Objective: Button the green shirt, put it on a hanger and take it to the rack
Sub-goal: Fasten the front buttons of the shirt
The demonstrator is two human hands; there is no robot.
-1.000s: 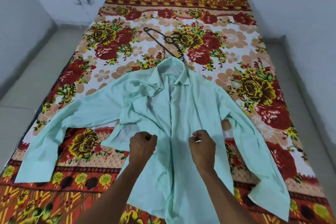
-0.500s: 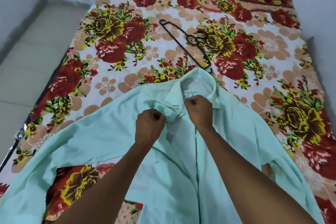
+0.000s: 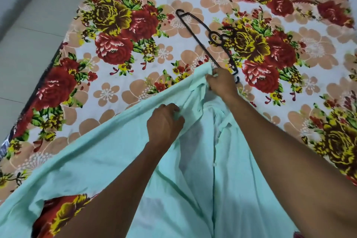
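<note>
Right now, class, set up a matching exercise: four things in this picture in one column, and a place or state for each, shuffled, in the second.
Column 1
1. hanger
2. green shirt
3. right hand
4. left hand

Column 2
A. pinching cloth at the collar
B. lying bare on the floral bedsheet, beyond the collar
C. gripping a fold below the collar
D. spread on the bed, front still open

Pairs: 1-B, 2-D, 3-A, 4-C

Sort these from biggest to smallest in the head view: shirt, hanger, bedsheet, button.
1. bedsheet
2. shirt, though it is nearer the camera and runs out of frame
3. hanger
4. button
</note>
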